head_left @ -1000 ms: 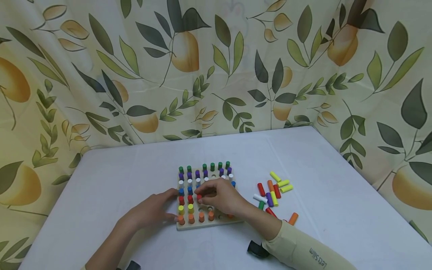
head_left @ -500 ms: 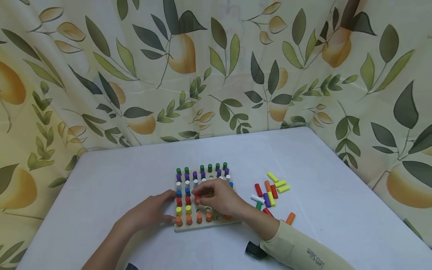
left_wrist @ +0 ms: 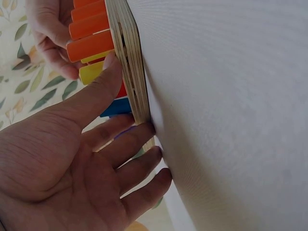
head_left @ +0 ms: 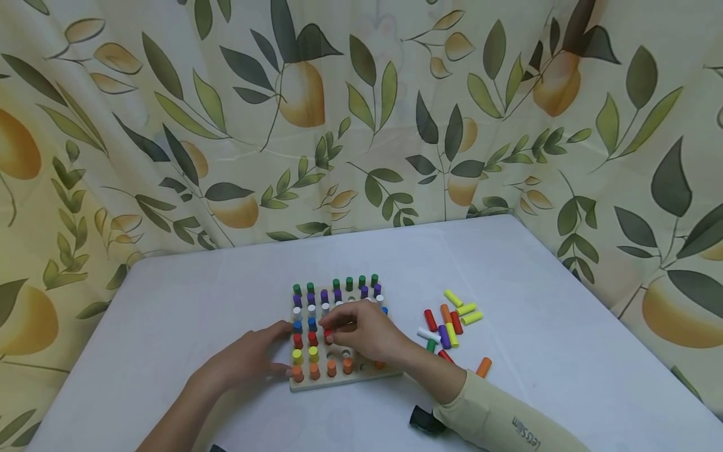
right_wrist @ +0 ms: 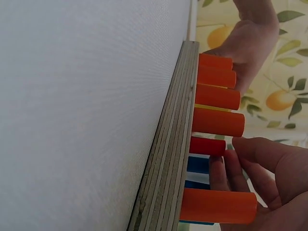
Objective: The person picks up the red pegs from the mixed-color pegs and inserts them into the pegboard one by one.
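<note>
A pale wooden pegboard [head_left: 369, 378] lies on the table, with rows of coloured pegs standing in it. My left hand [head_left: 248, 356] rests at its left side, thumb and fingers touching the edge; in the left wrist view the fingers are extended along the layered wood. Over the middle of the board, my right hand [head_left: 367, 329] pinches a red peg [head_left: 328, 336] in the red row. The right wrist view has that red peg [right_wrist: 208, 146] upright against the board, fingertips at its top. My right hand hides part of the middle rows.
To the right of the board lies a loose group of pegs, including a yellow peg [head_left: 471, 317], a white peg [head_left: 428, 335] and an orange peg [head_left: 484, 366]. A black object [head_left: 427, 419] is by the right forearm. A patterned curtain [head_left: 361, 125] hangs behind the white table [head_left: 186, 301].
The head view has shifted slightly. Both hands keep their places on the board, the right one still at the red peg.
</note>
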The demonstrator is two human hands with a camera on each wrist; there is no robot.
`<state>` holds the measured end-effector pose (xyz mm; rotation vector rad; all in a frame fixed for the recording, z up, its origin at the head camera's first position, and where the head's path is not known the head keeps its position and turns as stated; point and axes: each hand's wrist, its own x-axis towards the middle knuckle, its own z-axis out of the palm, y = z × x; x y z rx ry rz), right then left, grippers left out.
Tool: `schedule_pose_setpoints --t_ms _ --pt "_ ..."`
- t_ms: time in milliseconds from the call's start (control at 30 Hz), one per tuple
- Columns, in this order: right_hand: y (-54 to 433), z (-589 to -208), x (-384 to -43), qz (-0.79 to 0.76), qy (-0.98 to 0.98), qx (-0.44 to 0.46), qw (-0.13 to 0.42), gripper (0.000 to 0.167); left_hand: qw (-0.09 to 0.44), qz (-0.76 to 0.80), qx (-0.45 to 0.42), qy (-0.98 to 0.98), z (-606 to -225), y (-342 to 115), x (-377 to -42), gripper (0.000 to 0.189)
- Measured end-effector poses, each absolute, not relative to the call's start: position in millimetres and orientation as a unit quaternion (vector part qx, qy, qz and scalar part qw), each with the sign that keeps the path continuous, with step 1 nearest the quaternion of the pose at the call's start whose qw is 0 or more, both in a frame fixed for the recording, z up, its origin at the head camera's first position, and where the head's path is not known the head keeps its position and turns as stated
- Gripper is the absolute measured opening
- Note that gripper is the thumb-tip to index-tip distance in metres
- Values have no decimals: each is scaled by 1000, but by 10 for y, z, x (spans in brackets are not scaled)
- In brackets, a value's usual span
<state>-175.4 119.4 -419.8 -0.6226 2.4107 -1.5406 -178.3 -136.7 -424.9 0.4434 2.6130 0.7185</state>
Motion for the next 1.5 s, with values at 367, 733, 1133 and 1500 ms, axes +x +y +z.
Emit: schedule_pose_setpoints --t_ms 367,733,1133,1500 --pt "1215 -4173 -1745 -519 820 -217 105 22 194 259 160 933 -4255 -1362 -1774 79" --pt "1255 -4068 -1751 -510 827 -211 102 23 192 263 166 931 -4232 -1369 -1769 78" --pt "1349 -3857 -1760 -515 828 -210 74 21 198 261 165 930 -4263 -1389 -1781 79" --pt "1450 -3717 -1757 -537 812 -215 75 20 194 262 162 932 -4293 -1378 -1805 78"
